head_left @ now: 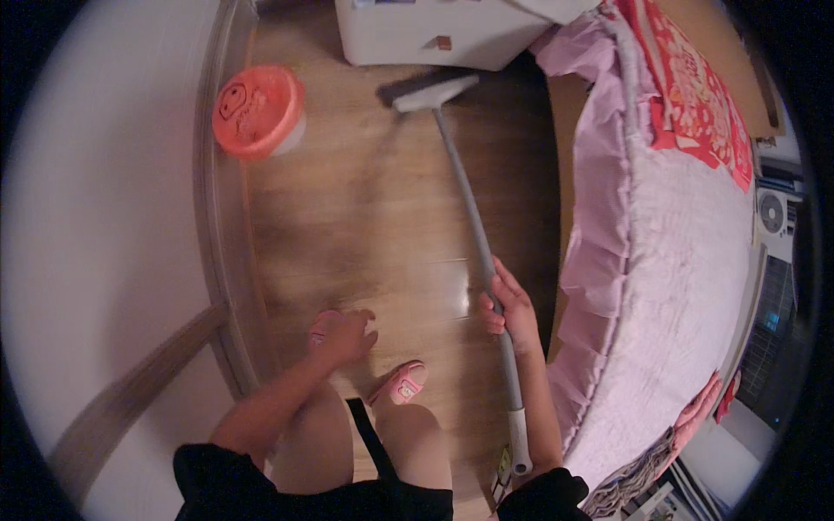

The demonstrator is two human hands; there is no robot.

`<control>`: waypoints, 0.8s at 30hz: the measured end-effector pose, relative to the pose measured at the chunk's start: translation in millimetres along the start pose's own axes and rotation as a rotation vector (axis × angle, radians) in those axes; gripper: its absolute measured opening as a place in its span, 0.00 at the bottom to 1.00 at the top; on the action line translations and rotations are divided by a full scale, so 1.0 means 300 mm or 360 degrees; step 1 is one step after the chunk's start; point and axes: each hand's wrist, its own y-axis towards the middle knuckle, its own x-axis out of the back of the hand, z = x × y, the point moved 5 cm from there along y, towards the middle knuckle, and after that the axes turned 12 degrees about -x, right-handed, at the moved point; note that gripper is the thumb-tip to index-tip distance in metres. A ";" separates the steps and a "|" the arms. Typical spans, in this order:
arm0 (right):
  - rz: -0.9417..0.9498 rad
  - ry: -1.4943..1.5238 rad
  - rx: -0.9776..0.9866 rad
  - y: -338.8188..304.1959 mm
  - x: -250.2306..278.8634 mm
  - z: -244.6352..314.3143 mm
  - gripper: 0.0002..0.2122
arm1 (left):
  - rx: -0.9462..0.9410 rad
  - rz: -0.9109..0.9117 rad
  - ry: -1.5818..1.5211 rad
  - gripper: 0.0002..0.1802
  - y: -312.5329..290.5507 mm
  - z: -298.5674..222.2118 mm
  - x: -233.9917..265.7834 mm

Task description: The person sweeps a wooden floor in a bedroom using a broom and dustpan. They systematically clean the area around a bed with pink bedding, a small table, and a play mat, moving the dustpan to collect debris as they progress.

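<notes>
My right hand (511, 306) is wrapped around the grey handle of a long broom (469, 200). The handle's pale end lies along my right forearm. Its wide, light-coloured broom head (436, 93) is at the far end, just in front of a white box-like unit (408, 39); dark bristles or shadow show along its edge, and I cannot tell which. My left hand (346, 337) hangs empty above one pink slipper, fingers loosely bent and apart. The other pink slipper (405, 382) is on the wooden floor (365, 217).
A round bin with an orange-red bag or lining (261, 113) stands at the far left by the wall (113, 174). Along the right runs a bed with a pink frilled cover (669, 252), a red printed cloth (699, 104) on its far end. A dark gap lies beside the bed.
</notes>
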 end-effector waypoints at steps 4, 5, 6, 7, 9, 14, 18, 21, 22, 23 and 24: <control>-0.0044 -0.0217 0.0156 0.168 0.164 -0.102 0.18 | -0.0218 -0.0040 -0.0026 0.18 0.173 0.143 -0.009; -0.0028 -0.0166 0.0200 0.172 0.216 -0.132 0.19 | -0.0229 -0.0051 -0.0092 0.18 0.211 0.180 -0.019; -0.0063 -0.0181 0.0249 0.179 0.273 -0.161 0.19 | -0.0233 -0.0058 -0.0157 0.17 0.238 0.213 -0.025; -0.0115 -0.0196 0.0287 0.170 0.320 -0.190 0.20 | -0.0238 -0.0052 -0.0237 0.17 0.253 0.240 -0.043; -0.0090 -0.0113 0.0391 0.116 0.364 -0.232 0.20 | -0.0331 -0.0012 -0.0217 0.15 0.278 0.277 -0.059; -0.0122 -0.0001 0.0524 0.213 0.397 -0.188 0.19 | -0.0426 0.0059 -0.0227 0.13 0.259 0.291 -0.115; -0.0124 0.0098 0.0436 0.335 0.438 -0.155 0.19 | -0.0537 0.0093 -0.0206 0.13 0.214 0.300 -0.202; -0.0168 0.0029 0.0445 0.255 0.539 -0.265 0.19 | -0.0448 0.0163 -0.0294 0.13 0.188 0.300 -0.229; -0.0164 0.0093 0.0478 0.202 0.557 -0.300 0.19 | -0.0402 0.0188 -0.0328 0.13 0.180 0.301 -0.230; -0.0162 0.0157 0.0522 0.144 0.567 -0.326 0.19 | -0.0373 0.0187 -0.0354 0.13 0.180 0.301 -0.227; -0.0171 0.0229 0.0553 0.108 0.572 -0.346 0.18 | -0.0337 0.0201 -0.0385 0.13 0.172 0.298 -0.240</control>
